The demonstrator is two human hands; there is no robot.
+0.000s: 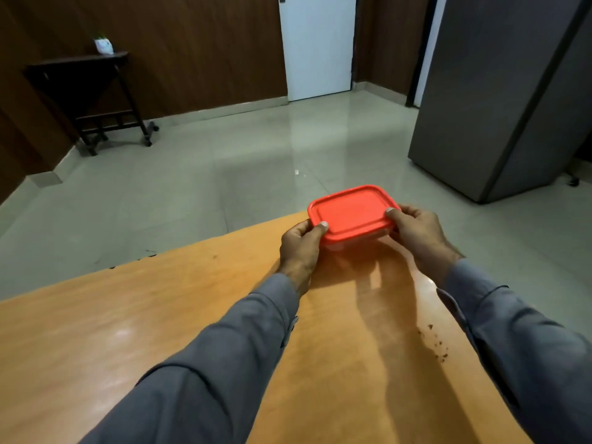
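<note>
— So, where is the red-lidded container [352,216]?
— At the far edge of the wooden table [160,331]; the left hand [299,248] and right hand [418,232] grip its ends, thumbs on the lid.

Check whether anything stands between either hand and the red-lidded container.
Nothing visible does. The left hand grips the red-lidded container at its near left corner and the right hand grips its right end, each thumb on top, at the far edge of the wooden table.
</note>
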